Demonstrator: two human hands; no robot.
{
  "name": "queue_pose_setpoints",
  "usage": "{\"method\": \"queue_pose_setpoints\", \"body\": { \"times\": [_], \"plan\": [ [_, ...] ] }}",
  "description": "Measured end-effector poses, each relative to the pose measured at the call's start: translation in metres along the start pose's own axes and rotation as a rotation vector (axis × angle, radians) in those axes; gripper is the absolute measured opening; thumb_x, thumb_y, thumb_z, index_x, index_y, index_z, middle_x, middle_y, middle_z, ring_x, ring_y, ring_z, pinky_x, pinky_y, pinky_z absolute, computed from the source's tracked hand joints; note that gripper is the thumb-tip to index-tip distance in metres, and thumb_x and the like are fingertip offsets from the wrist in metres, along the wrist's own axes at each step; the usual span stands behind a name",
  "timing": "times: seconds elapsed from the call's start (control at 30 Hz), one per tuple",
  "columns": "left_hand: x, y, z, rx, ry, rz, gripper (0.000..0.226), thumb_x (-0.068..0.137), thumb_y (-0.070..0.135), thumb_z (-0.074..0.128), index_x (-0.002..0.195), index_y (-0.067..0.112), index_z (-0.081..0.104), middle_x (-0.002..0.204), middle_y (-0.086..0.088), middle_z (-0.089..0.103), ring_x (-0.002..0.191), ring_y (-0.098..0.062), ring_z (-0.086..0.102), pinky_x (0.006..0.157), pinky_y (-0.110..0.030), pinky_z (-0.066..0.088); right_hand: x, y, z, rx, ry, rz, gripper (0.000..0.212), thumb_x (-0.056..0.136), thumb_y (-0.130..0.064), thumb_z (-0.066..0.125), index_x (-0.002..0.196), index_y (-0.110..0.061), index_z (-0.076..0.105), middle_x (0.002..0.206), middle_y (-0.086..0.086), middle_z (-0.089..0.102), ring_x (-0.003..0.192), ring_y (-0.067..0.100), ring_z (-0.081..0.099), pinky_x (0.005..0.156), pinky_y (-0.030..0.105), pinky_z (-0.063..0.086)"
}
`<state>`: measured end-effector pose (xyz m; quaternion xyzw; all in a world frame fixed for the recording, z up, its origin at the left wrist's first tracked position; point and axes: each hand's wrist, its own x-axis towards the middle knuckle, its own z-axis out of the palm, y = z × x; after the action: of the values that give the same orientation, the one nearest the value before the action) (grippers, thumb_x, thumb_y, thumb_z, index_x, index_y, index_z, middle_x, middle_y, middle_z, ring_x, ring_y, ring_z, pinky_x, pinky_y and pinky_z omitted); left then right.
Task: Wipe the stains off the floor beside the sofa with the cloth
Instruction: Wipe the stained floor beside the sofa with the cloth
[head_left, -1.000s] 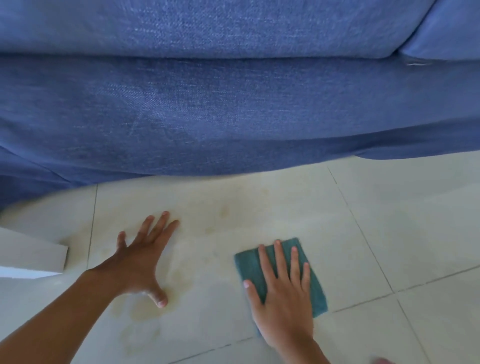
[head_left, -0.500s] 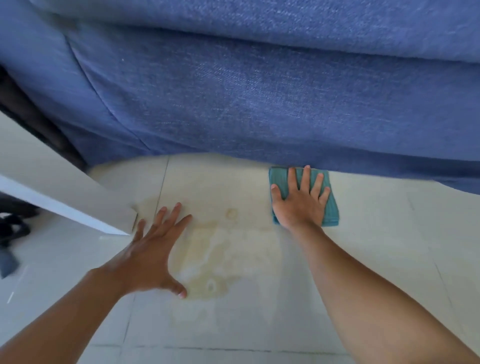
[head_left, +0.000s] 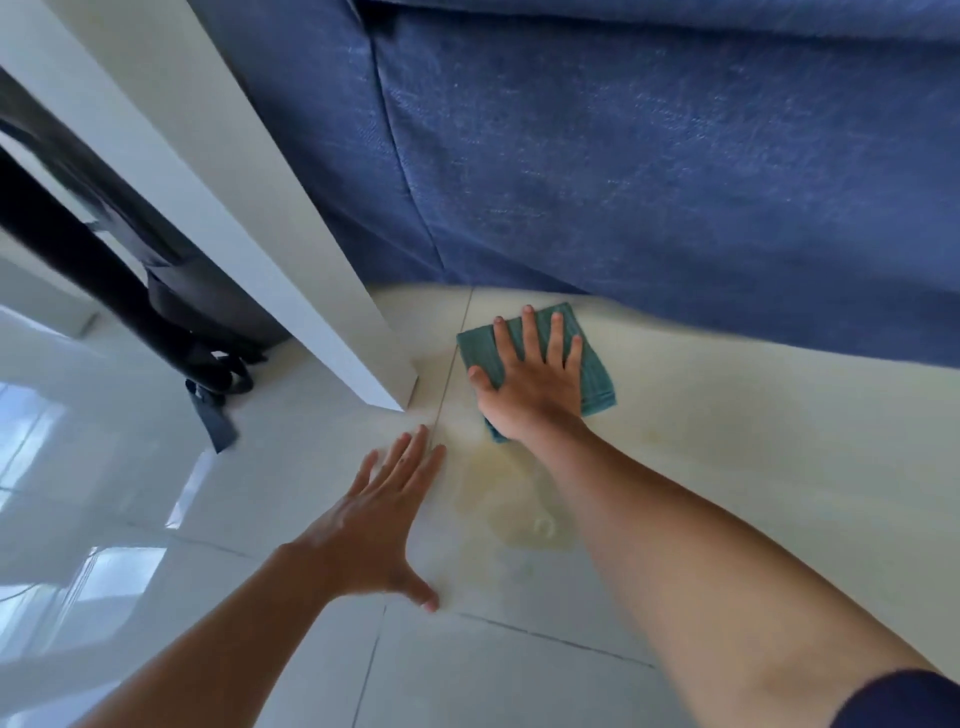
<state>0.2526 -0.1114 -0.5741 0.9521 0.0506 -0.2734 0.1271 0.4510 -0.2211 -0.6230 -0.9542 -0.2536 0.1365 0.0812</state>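
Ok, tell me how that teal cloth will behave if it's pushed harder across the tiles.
The teal cloth lies folded flat under the right hand, so it is probably soft and floppy, not stiff. The glossy floor tiles reflect light, so it should slide easily. Its uncovered edges may bunch or unfold, since only the palm and fingers pin it.

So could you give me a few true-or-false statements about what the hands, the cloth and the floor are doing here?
1. The right hand presses flat on the folded teal cloth. True.
2. The left hand holds a sponge. False: it rests empty on the pale floor tiles.
3. A yellowish stain lies between the two arms. True.
4. The cloth lies on the blue fabric sofa. False: it lies on the floor beside it.
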Motion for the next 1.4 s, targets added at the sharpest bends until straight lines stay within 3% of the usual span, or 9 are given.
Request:
{"method": "queue_pose_setpoints", "body": {
  "times": [0.27, 0.47, 0.77, 0.93, 1.1, 1.23, 1.4],
  "plan": [
    [-0.025, -0.018, 0.008, 0.022, -0.029, -0.056, 0.161, 0.044, 0.082, 0.074, 0.148, 0.016, -0.03, 0.152, -0.004, -0.044, 0.14, -0.024, -0.039, 0.117, -0.045, -0.019, -0.027, -0.041, 0.02, 0.025, 0.038, -0.061, 0.075, 0.096, -0.065, 0.021, 0.161, -0.032, 0.005, 0.171, 0.006, -0.01, 0.154, 0.038, -0.018, 0.121, 0.057, -0.015],
    [-0.041, -0.027, 0.015, -0.007, -0.007, -0.091, 0.161, 0.043, 0.084, 0.073, 0.151, 0.015, -0.025, 0.153, -0.006, -0.041, 0.142, -0.021, -0.037, 0.117, -0.038, -0.019, -0.071, -0.057, 0.032, 0.068, 0.074, -0.056, 0.075, 0.096, -0.063, 0.023, 0.161, -0.029, 0.01, 0.171, 0.007, -0.007, 0.154, 0.038, -0.017, 0.122, 0.056, -0.014],
    [-0.043, -0.024, 0.012, 0.045, -0.059, -0.076, 0.165, 0.039, 0.078, 0.08, 0.149, 0.023, -0.031, 0.152, -0.008, -0.042, 0.141, -0.026, -0.036, 0.117, -0.045, -0.017, -0.163, -0.055, 0.053, 0.11, 0.095, -0.067, 0.075, 0.096, -0.063, 0.03, 0.161, -0.028, 0.016, 0.171, 0.006, 0.001, 0.156, 0.036, -0.009, 0.124, 0.055, -0.009],
    [-0.036, -0.02, 0.005, 0.103, -0.084, -0.042, 0.163, 0.041, 0.076, 0.081, 0.149, 0.023, -0.029, 0.152, -0.005, -0.044, 0.142, -0.027, -0.036, 0.119, -0.049, -0.015, -0.195, -0.036, 0.055, 0.105, 0.082, -0.07, 0.073, 0.097, -0.062, 0.03, 0.16, -0.029, 0.02, 0.171, 0.004, 0.004, 0.157, 0.033, -0.007, 0.125, 0.056, -0.002],
    [-0.013, 0.003, -0.005, 0.124, -0.087, 0.053, 0.16, 0.043, 0.077, 0.08, 0.149, 0.027, -0.03, 0.152, -0.003, -0.044, 0.141, -0.024, -0.037, 0.118, -0.045, -0.018, -0.209, 0.007, 0.051, 0.067, 0.08, -0.023, 0.072, 0.097, -0.066, 0.028, 0.16, -0.033, 0.017, 0.171, 0.001, 0.003, 0.157, 0.031, -0.007, 0.125, 0.056, 0.003],
    [0.015, 0.028, -0.009, 0.176, -0.096, 0.134, 0.161, 0.042, 0.08, 0.078, 0.148, 0.026, -0.032, 0.152, -0.004, -0.046, 0.14, -0.026, -0.04, 0.119, -0.048, -0.016, -0.215, 0.063, 0.041, 0.04, 0.115, 0.136, 0.073, 0.096, -0.066, 0.025, 0.16, -0.033, 0.018, 0.171, 0.002, 0.005, 0.157, 0.032, -0.004, 0.126, 0.055, 0.003],
    [0.029, 0.033, -0.008, 0.211, -0.108, 0.168, 0.165, 0.035, 0.08, 0.077, 0.133, 0.034, -0.047, 0.148, -0.002, -0.051, 0.137, -0.027, -0.045, 0.116, -0.048, -0.021, -0.217, 0.141, 0.026, -0.023, 0.159, 0.417, 0.077, 0.093, -0.068, 0.019, 0.161, -0.031, 0.018, 0.171, 0.005, 0.009, 0.156, 0.037, 0.006, 0.124, 0.056, 0.008]
  ]
}}
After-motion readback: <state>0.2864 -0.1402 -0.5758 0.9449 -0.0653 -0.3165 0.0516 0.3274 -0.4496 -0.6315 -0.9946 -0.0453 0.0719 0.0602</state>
